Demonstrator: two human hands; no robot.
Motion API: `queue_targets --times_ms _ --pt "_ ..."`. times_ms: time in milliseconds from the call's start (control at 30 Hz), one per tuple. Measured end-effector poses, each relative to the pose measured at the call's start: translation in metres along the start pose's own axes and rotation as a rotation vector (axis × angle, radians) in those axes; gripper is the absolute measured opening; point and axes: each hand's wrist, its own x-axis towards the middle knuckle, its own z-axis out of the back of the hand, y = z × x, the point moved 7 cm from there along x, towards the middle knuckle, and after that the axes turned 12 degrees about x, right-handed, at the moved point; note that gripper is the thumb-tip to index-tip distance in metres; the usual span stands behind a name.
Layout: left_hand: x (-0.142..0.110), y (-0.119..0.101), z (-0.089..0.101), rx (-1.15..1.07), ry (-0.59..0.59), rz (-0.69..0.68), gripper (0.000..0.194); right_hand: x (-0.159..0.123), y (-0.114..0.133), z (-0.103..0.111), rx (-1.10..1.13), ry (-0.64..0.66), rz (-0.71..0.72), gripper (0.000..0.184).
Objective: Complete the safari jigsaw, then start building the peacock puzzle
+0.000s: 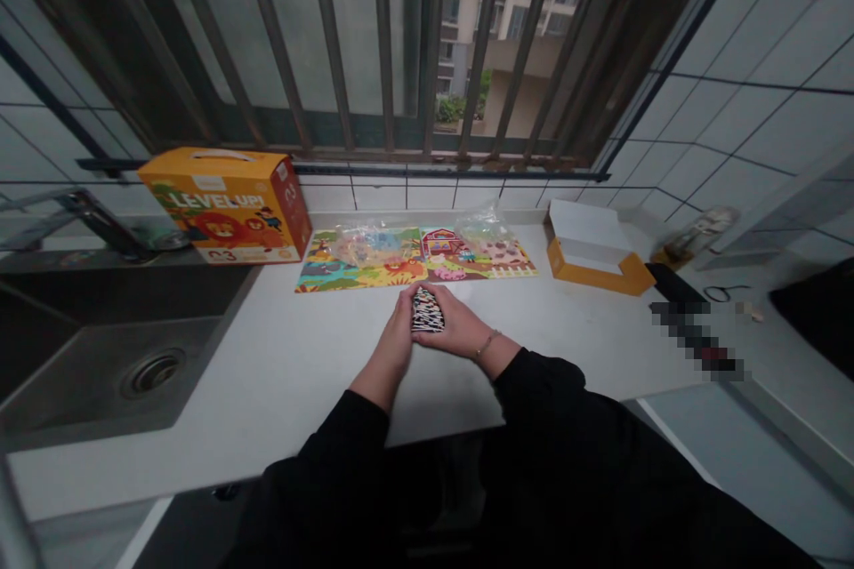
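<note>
Both hands meet over the white counter, wrapped round what looks like a small deck of cards [428, 311] with a black-and-white striped face. My left hand [401, 320] grips its left side. From the right, my right hand [460, 324] closes on it, with a thin bracelet at the wrist. Fingers cover the deck's edges. Just beyond the hands lies a colourful animal picture board [364, 280], side by side with a farm picture board [454, 260].
Clear plastic bags [484, 222] lie on the boards. A yellow "LEVEL UP!" box [223, 209] stands at the left, near the sink [73, 356] and faucet [100, 227]. At the right is an opened yellow-and-white box [593, 271]. A barred window [374, 44] is behind.
</note>
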Motion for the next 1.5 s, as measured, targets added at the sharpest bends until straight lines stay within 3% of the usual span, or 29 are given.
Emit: queue_targets --times_ms 167,300,433,533,600,667,733,800,900,1067,1133,1267,1367,1500 --pt "0.024 -0.006 -0.005 0.000 -0.036 0.034 0.081 0.002 -0.006 0.024 0.109 -0.048 -0.070 0.095" --pt "0.044 -0.017 -0.004 0.076 0.016 0.018 0.087 0.006 -0.028 0.042 0.528 -0.186 -0.255 0.085" --pt "0.057 -0.026 -0.009 0.182 0.103 -0.056 0.090 0.010 -0.040 0.045 0.908 -0.256 -0.324 0.078" --pt "0.055 -0.033 -0.018 0.260 0.192 -0.120 0.091 0.014 -0.040 0.044 0.945 -0.247 -0.326 0.077" --pt "0.050 -0.038 -0.023 0.344 0.222 -0.174 0.106 0.017 -0.040 0.042 0.966 -0.243 -0.330 0.076" --pt "0.043 -0.047 -0.026 0.509 0.200 -0.272 0.122 0.018 -0.040 0.039 1.010 -0.266 -0.335 0.074" --pt "0.036 -0.058 -0.029 0.693 0.141 -0.380 0.124 0.019 -0.038 0.032 1.031 -0.269 -0.353 0.073" --pt "0.031 -0.065 -0.030 0.805 0.101 -0.421 0.109 0.019 -0.035 0.022 1.030 -0.236 -0.376 0.071" --pt "0.028 -0.067 -0.030 0.856 0.100 -0.361 0.084 0.018 -0.030 0.009 1.046 -0.194 -0.405 0.067" --pt "0.026 -0.057 -0.030 0.762 0.166 -0.235 0.072 0.011 -0.035 0.013 0.930 -0.259 -0.457 0.062" --pt "0.025 -0.053 -0.033 0.704 0.202 -0.216 0.071 0.006 -0.040 0.024 0.675 -0.308 -0.467 0.055" --pt "0.025 -0.052 -0.039 0.650 0.261 -0.224 0.072 0.002 -0.036 0.045 0.185 -0.367 -0.334 0.040" --pt "0.027 -0.051 -0.038 0.651 0.253 -0.207 0.077 0.001 -0.038 0.048 0.175 -0.401 -0.344 0.035" --pt "0.028 -0.048 -0.035 0.670 0.246 -0.178 0.101 0.001 -0.040 0.052 0.272 -0.468 -0.377 0.032"
